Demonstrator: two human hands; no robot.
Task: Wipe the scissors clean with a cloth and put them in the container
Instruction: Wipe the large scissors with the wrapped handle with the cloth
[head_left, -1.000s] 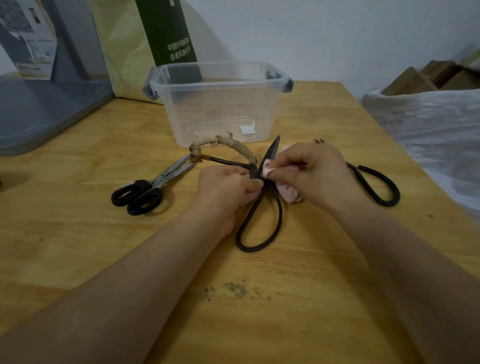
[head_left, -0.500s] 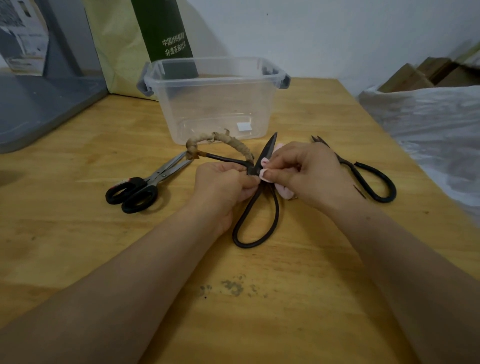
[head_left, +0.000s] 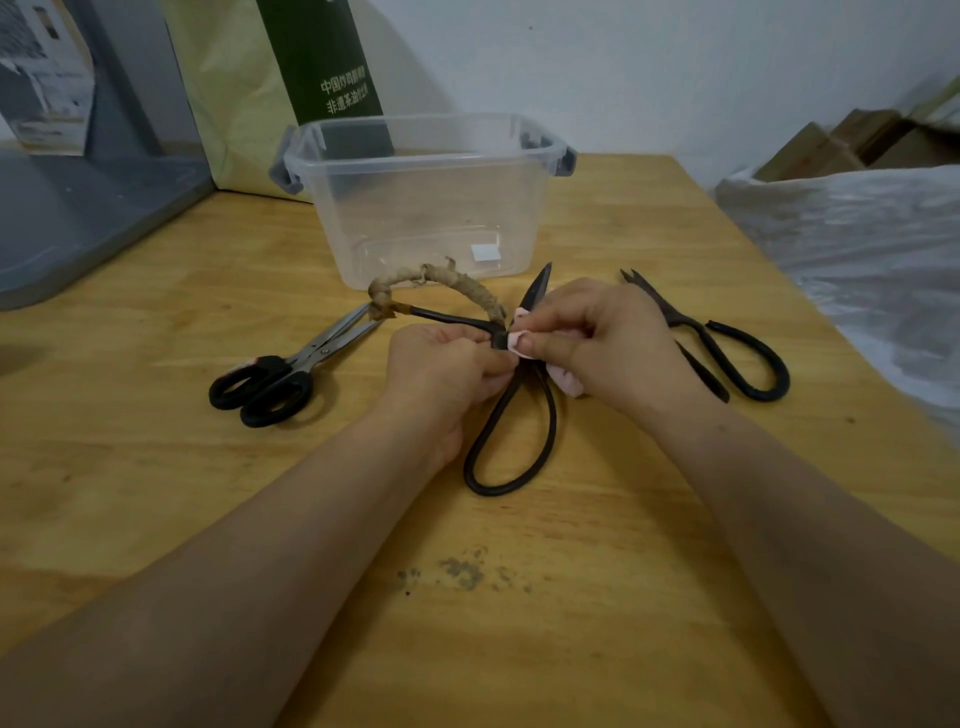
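Note:
Black iron scissors (head_left: 511, 441) with one cloth-wrapped handle loop (head_left: 441, 280) lie spread wide at the table's middle. My left hand (head_left: 447, 369) grips them near the pivot. My right hand (head_left: 602, 338) pinches a small pink cloth (head_left: 566, 379) against the blade by the pivot. The blade tip points up toward the clear plastic container (head_left: 426, 208), which stands behind with nothing inside but a small label.
Silver scissors with black handles (head_left: 280, 374) lie to the left, and another black iron pair (head_left: 727, 343) to the right. A grey bin (head_left: 78, 208) and a green bag (head_left: 311, 67) stand at the back left. White plastic sheeting (head_left: 857, 249) borders the right edge.
My right hand has slid the pink cloth slightly along the blade near the pivot. The view has shifted a little; the scissors stay in place.

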